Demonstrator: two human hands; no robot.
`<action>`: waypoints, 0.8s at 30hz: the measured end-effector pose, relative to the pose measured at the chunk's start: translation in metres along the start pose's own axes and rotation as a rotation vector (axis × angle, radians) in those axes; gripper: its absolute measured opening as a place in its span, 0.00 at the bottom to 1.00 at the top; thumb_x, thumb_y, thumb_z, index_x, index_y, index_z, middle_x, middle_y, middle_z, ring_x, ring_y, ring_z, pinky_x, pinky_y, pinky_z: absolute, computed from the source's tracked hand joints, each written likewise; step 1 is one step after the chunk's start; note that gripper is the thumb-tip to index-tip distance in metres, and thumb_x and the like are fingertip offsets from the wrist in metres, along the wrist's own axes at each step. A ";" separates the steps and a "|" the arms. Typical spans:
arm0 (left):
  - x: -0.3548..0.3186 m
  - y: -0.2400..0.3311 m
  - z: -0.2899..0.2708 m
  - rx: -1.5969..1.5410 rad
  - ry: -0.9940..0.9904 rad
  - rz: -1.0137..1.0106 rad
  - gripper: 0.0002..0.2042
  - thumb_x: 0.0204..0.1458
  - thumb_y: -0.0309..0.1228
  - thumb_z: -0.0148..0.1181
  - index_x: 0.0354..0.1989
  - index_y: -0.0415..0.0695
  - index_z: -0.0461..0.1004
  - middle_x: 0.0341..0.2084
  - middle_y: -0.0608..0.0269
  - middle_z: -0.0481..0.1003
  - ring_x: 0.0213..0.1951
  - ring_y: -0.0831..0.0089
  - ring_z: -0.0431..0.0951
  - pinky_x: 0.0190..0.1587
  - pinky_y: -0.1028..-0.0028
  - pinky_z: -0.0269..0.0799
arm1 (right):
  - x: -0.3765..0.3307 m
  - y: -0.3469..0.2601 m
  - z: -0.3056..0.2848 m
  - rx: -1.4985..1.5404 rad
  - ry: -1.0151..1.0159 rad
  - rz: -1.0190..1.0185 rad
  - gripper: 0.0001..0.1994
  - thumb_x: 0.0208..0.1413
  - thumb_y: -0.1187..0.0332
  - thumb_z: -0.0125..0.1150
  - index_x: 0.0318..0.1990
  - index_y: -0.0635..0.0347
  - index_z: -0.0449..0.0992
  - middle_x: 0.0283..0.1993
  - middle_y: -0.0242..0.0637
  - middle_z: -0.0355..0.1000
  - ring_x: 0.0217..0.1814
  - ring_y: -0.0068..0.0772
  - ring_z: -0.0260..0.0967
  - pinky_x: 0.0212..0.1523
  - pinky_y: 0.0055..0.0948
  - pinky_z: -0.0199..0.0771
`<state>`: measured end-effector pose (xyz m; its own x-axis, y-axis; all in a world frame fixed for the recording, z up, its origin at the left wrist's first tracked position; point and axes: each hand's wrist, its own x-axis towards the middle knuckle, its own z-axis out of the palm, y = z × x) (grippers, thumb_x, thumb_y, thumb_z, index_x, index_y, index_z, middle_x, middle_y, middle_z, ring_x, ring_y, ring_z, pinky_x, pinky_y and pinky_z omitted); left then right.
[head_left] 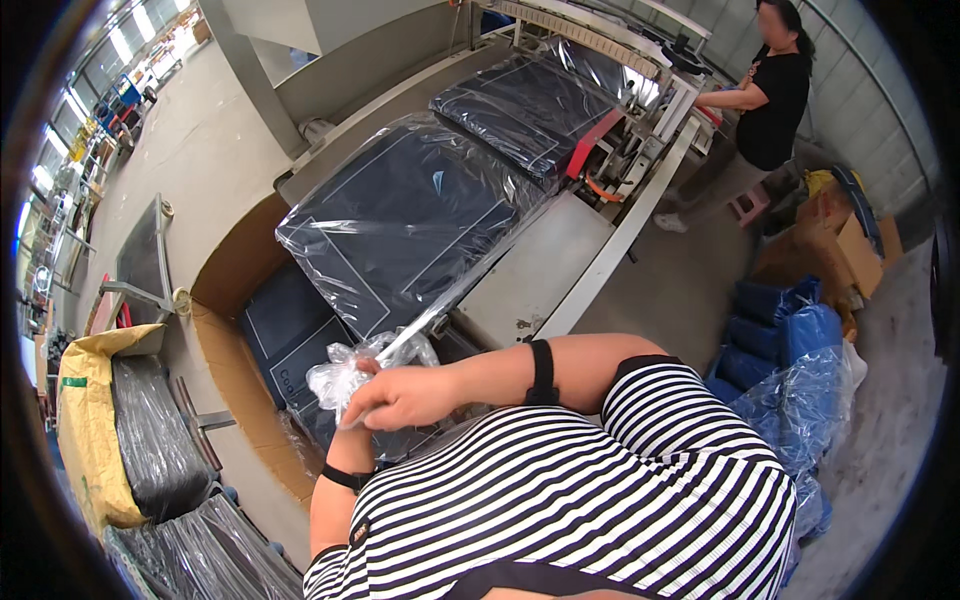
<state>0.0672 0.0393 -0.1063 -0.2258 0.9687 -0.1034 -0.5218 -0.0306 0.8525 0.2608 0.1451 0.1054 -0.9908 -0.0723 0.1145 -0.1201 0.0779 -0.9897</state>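
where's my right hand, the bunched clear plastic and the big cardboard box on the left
Right hand (408, 396), head view: back of the hand
Bunched clear plastic (335, 383), head view: crumpled left end
Big cardboard box (240, 400), head view: left wall

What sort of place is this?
Likely a factory packing area: flat dark-blue bundles in clear plastic film lie along a long grey metal machine, and an open brown cardboard box holds more dark-blue packs.

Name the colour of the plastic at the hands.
The plastic is clear, whitish where bunched; head view.
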 end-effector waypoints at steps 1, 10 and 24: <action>-0.001 0.001 -0.011 0.081 -0.004 0.050 0.12 0.60 0.36 0.49 0.45 0.42 0.68 0.32 0.62 0.67 0.30 0.72 0.68 0.36 0.71 0.69 | -0.001 0.010 -0.004 0.151 0.011 0.154 0.13 0.58 0.69 0.53 0.49 0.64 0.75 0.44 0.36 0.74 0.47 0.25 0.69 0.55 0.28 0.65; -0.045 0.034 0.050 1.110 0.027 0.325 0.04 0.55 0.27 0.57 0.29 0.44 0.70 0.25 0.60 0.69 0.29 0.65 0.71 0.30 0.67 0.67 | -0.062 0.089 -0.058 0.665 0.947 0.764 0.12 0.58 0.58 0.58 0.39 0.58 0.71 0.37 0.34 0.71 0.37 0.29 0.72 0.39 0.29 0.73; 0.080 0.063 0.199 0.044 0.038 -0.445 0.10 0.54 0.35 0.61 0.42 0.48 0.72 0.28 0.66 0.73 0.32 0.72 0.74 0.34 0.65 0.73 | -0.138 0.116 -0.103 0.646 1.159 0.542 0.15 0.61 0.57 0.54 0.50 0.52 0.66 0.37 0.35 0.70 0.29 0.22 0.66 0.29 0.27 0.70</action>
<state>0.1796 0.1636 0.0411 -0.0180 0.8755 -0.4828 -0.5397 0.3980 0.7418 0.3766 0.2667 -0.0164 -0.4336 0.6809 -0.5902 0.0199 -0.6476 -0.7618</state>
